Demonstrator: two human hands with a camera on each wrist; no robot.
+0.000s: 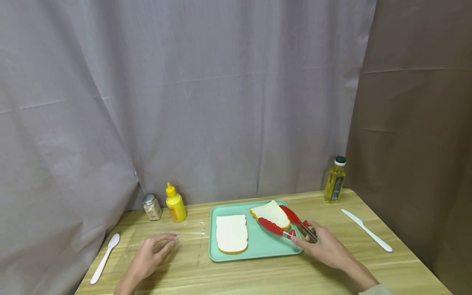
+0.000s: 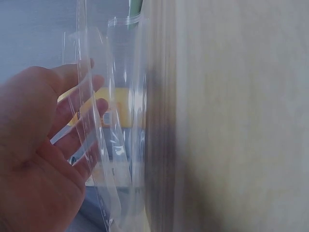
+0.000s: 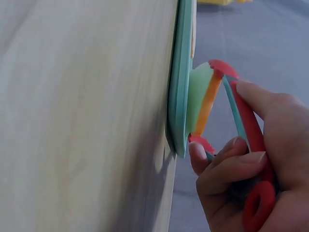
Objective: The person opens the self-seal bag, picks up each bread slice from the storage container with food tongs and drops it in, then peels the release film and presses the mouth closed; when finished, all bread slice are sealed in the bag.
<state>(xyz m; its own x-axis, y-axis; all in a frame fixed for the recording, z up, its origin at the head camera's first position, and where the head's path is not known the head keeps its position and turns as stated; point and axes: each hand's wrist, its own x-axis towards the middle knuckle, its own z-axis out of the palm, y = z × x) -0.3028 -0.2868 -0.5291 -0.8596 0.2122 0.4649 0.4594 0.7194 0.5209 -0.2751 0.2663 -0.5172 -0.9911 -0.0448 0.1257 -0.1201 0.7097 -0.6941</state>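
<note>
My right hand [image 1: 326, 245] grips red tongs [image 1: 285, 223] by their handles near the front right corner of the mint-green tray [image 1: 258, 246]. The silicone tips are clamped on a slice of bread [image 1: 271, 214] with a tan crust, which tilts up off the tray's back right area. A second slice [image 1: 231, 233], flat and white, lies on the tray's left half. My left hand [image 1: 149, 256] rests with relaxed fingers on a clear, glossy plastic bag [image 1: 184, 237] lying flat on the worktop [image 1: 258, 274] left of the tray, fingertips at its edge. Bare wood grain runs along the front edge between my arms. A white plastic spoon [image 1: 105, 258] lies near the left edge and a white knife [image 1: 366, 230] near the right edge. A shaker [image 1: 152, 207], a yellow squeeze bottle [image 1: 175, 203] and an oil bottle [image 1: 334, 180] stand along the back edge.
</note>
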